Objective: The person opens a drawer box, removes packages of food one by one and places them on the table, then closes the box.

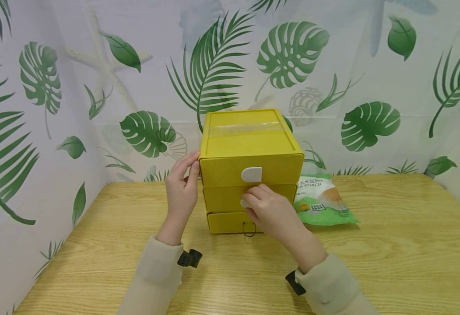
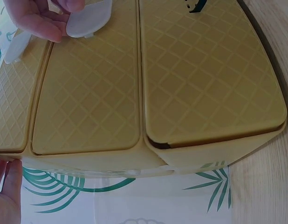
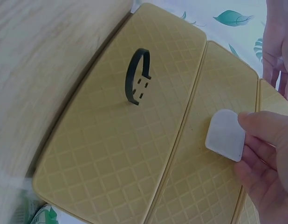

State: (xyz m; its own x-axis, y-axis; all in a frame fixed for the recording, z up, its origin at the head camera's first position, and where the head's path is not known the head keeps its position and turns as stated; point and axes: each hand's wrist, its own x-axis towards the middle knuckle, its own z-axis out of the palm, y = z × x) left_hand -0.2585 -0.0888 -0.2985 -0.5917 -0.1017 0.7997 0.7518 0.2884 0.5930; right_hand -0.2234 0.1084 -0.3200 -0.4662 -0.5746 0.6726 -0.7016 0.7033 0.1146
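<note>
A yellow box with three stacked drawers [image 1: 233, 146] stands on the table, its drawer fronts facing me. The fingers of my right hand [image 1: 273, 212] pinch the white tab handle [image 3: 224, 134] of the middle drawer [image 1: 222, 199], with the thumb at the tab's edge in the right wrist view. On the box's upper left side, my left hand [image 1: 181, 188] rests with extended fingertips at the top drawer's corner. Another white tab [image 1: 251, 174] is on the top drawer front. The bottom drawer [image 3: 111, 154] carries a thin black loop [image 3: 130, 78].
A green and white bag of corn starch [image 1: 326, 203] lies right of the box, partly hidden behind it. The wooden table [image 1: 403, 245] reaches back to a leaf-patterned cloth [image 1: 222, 57] close behind the box.
</note>
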